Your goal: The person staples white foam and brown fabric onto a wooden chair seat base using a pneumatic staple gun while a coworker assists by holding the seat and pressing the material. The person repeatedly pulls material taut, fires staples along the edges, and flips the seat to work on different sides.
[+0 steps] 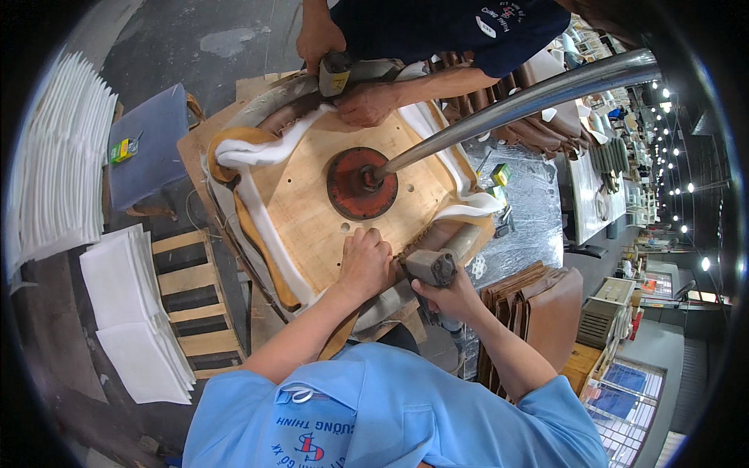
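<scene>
Plywood seat base (312, 210), upside down on the bench, foam and tan cover wrapped over its near edge. My left hand (363, 264) presses the cover flat, fingers curled down, gripping nothing; my right hand (452, 295) is closed round the staple gun (429, 267). Judgement: keep the cover taut, nose square to the edge. A co-worker's hands (367, 101) work the far edge.

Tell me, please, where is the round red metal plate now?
In the head view, the round red plate lies at the middle of the plywood seat base, under the steel pole and above the left hand.
</scene>
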Demonstrator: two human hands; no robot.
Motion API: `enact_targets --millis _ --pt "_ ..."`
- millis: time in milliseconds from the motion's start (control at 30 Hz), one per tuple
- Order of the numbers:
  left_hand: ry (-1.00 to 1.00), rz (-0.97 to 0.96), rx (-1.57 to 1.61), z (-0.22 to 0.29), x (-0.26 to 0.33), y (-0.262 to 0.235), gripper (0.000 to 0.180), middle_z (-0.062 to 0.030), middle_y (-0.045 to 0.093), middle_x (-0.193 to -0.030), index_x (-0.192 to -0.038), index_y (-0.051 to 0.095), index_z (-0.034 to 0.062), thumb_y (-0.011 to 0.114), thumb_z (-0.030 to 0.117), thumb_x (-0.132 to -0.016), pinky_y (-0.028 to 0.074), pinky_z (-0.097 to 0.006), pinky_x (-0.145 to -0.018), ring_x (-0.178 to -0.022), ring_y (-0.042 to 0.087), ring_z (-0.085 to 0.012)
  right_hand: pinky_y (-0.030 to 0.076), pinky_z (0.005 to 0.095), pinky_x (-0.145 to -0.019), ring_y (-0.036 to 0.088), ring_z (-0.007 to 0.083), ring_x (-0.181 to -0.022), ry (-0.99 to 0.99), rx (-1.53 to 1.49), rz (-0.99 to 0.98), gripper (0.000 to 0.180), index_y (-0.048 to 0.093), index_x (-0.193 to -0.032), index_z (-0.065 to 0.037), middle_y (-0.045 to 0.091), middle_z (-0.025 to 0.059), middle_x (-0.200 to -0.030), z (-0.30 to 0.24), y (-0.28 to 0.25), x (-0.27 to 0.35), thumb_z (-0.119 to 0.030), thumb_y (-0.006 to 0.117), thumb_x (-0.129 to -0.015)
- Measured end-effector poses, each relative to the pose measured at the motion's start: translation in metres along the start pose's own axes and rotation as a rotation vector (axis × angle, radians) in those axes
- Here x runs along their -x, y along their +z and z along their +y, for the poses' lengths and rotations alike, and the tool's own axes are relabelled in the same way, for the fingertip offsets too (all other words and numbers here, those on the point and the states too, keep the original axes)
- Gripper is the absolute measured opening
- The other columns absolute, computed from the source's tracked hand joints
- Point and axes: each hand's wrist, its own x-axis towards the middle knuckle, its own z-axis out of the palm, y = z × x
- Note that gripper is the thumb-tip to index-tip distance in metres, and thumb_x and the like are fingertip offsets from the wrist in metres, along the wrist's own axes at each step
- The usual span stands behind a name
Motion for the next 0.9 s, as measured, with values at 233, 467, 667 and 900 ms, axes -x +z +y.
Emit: enact_targets --millis 233,467,667,900 --pt "0.030 -0.042 -0.029 0.002 -0.008 -0.005 0.006 -0.0084 0.064 -0.104 -0.092 0.079 0.0111 0.079 0.016 -0.089 0.043 -0.048 -0.093 -0.109 0.056 -0.0321 0.052 0.0321 -0.056 0.062 0.0107 -0.058 0.009 -0.037 -0.009 0.041 0.072 -0.127 0.001 0.071 0.0028 -0.080 -0.002 0.003 0.007 -0.026 0.085 -0.100" --pt "0.025 -0.049 0.011 0.002 -0.007 -0.004 0.010 -0.0127 0.067 -0.106 -0.090 0.079 0.0075 0.076 0.017 -0.089 0.045 -0.047 -0.093 -0.111 0.058 -0.0329 0.051 0.0328 -0.055 0.061 0.0103 -0.056 0.000 -0.017 -0.015 0.040 0.073 -0.124 0.001 0.071 0.0024 -0.076 -0.002 0.013 -0.001 -0.027 0.085 -0.099" --pt "-0.043 -0.036 0.204 -0.008 -0.006 -0.023 0.008 -0.0139 0.068 -0.102 -0.094 0.077 0.0074 0.074 0.015 -0.094 0.048 -0.050 -0.094 -0.107 0.062 -0.0370 0.059 0.0345 -0.077 0.072 0.0139 -0.081 0.009 0.103 -0.039 0.053 0.068 -0.142 -0.002 0.078 0.0059 -0.098 -0.017 0.019 -0.002 -0.024 0.086 -0.097" --pt "-0.355 -0.137 0.759 0.002 0.062 -0.153 0.013 -0.0077 0.075 -0.103 -0.111 0.078 0.0011 0.073 0.010 -0.103 0.054 -0.033 -0.090 -0.098 0.070 -0.0193 0.058 0.0407 -0.104 0.074 0.0304 -0.121 -0.338 -0.020 0.205 0.067 0.061 -0.155 -0.007 0.073 0.0187 -0.131 0.055 0.049 0.050 -0.016 0.088 -0.094"
